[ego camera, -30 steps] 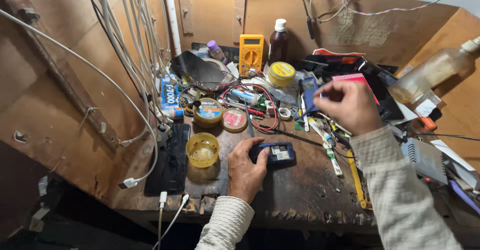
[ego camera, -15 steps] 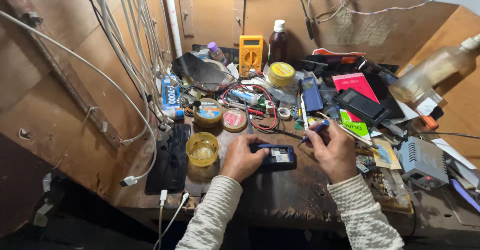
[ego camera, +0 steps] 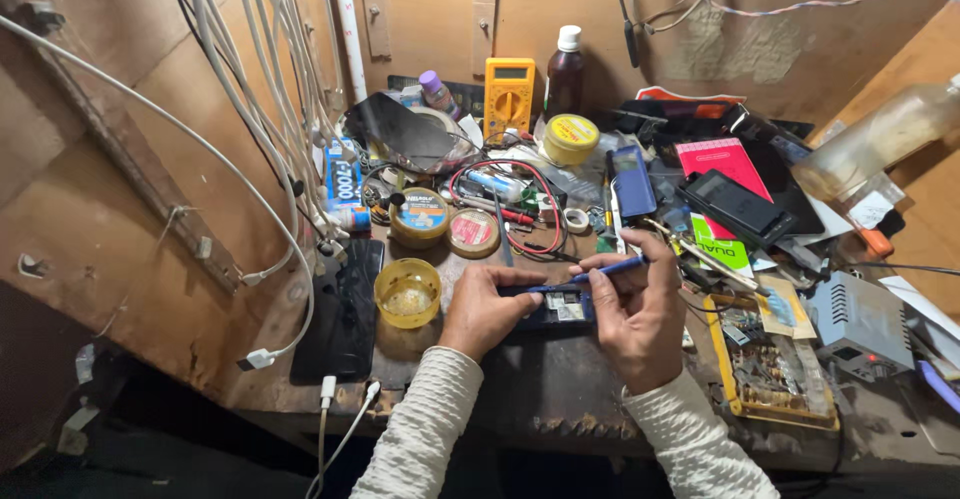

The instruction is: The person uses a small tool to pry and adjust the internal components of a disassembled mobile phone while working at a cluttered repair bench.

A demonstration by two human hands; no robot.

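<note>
— What are your hands doing right now?

— My left hand (ego camera: 487, 309) is pressing down on the small dark opened phone with its circuit board showing (ego camera: 556, 307); the fingers are curled over its left end, pinning it to the worn wooden bench top (ego camera: 560, 389); my right hand (ego camera: 640, 311) is pinching a slim blue-handled screwdriver (ego camera: 598, 272), thumb and fingers closed round the handle, and the shaft is lying nearly level across the top edge of the phone; I cannot tell exactly where the tip is touching.

— And where is that phone sitting?

— Take the phone as the landmark; it is lying flat near the front edge of the bench, between my two hands; just to its left a round translucent yellow plastic cup (ego camera: 407, 294) is standing; further left a flat black phone (ego camera: 345, 311) is lying beside white charging cables (ego camera: 330, 399); behind it two round tins, one with a blue and orange label (ego camera: 420, 215) and one with a pink lid (ego camera: 473, 232), are sitting close together; beyond those a yellow multimeter (ego camera: 509, 96) is leaning upright against the back board next to a dark brown bottle with a white cap (ego camera: 566, 74); to the phone's right a yellow tray of small parts (ego camera: 775, 369) is resting; behind that a pink spiral notebook (ego camera: 725, 164) is lying under a black handset (ego camera: 735, 207).
</note>
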